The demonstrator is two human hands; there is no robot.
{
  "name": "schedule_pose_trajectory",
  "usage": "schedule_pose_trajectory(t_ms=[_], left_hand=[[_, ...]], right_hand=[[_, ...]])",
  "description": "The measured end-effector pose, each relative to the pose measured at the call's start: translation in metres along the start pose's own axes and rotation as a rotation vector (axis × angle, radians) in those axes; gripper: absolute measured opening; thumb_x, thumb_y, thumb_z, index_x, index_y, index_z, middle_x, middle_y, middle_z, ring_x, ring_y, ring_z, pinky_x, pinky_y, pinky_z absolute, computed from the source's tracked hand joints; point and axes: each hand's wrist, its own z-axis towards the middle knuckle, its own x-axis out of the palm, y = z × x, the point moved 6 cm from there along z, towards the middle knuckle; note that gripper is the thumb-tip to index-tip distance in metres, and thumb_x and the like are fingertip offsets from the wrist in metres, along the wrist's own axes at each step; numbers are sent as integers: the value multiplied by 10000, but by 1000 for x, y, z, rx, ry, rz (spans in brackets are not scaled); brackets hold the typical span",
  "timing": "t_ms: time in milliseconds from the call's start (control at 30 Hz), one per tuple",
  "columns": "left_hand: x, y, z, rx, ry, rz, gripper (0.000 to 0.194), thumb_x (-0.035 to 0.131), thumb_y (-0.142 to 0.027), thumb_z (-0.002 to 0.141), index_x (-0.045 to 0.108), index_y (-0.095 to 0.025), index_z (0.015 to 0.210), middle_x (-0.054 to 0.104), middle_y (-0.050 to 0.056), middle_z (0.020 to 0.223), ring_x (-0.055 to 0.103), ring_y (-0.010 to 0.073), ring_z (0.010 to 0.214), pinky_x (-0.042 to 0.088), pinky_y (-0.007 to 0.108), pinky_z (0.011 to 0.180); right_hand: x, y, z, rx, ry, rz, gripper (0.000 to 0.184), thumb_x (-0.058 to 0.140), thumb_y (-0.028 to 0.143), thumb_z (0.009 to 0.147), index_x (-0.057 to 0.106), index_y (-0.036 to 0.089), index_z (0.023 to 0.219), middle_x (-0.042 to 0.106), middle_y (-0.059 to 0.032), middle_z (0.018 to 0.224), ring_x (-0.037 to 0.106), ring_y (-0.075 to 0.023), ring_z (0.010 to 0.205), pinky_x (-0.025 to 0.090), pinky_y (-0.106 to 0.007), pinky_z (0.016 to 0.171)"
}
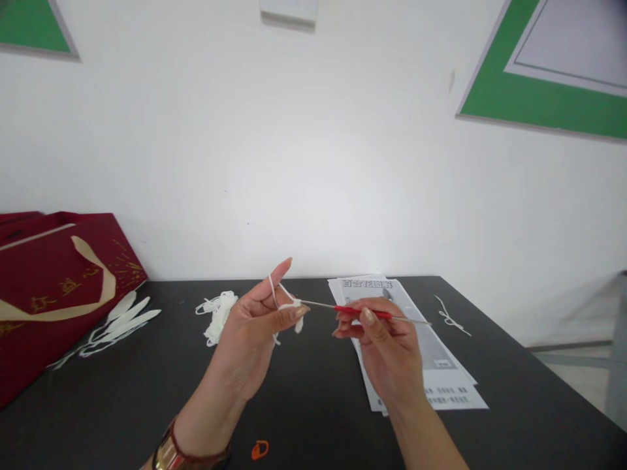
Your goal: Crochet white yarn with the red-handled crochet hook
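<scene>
My right hand point(386, 343) grips a crochet hook point(365, 313) by its red handle, with the metal shaft reaching left. The hook's tip meets a small piece of white crochet work point(292, 304), pinched between the thumb and a finger of my left hand point(259, 320). White yarn point(273, 287) loops over my raised left index finger. A short white tail hangs below the pinch. Behind my left wrist lies a loose heap of white yarn point(218, 316) on the black table. The exact stitch at the hook's tip is too small to make out.
At the left stands a dark red paper bag point(63, 274) with a cream ribbon, beside several white leaf-shaped crochet pieces point(128, 318). Printed sheets point(431, 365) lie under my right hand. Nearby are a short white cord point(451, 320) and an orange stitch marker point(260, 449). A white wall rises behind.
</scene>
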Motion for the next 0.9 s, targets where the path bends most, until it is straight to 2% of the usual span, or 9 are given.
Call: schedule_pose_trajectory(t_ms=[467,700,900], left_hand=[[1,-11,-3,133,-86,128,581,801,-129,591,678,-234,1149,596,-53,581,536,98,574,469,265,677],[2,-16,-6,203,-115,209,446,795,-149,602,731,-207,1039,584,-42,536,523,122,558,478,318,695],[3,-15,-6,205,-93,231,289,788,-143,616,760,-202,898,588,-37,545,509,114,557,456,304,686]], right_hand=[[-3,6,2,4,18,-5,64,729,229,767,727,200,824,750,-54,788,703,-173,671,616,-293,591],[-4,11,2,-30,16,-27,51,735,227,762,724,195,800,723,-46,821,706,-176,687,611,-293,604],[-3,18,2,-63,23,-57,37,732,227,764,720,195,779,696,-43,805,709,-198,731,603,-292,608]])
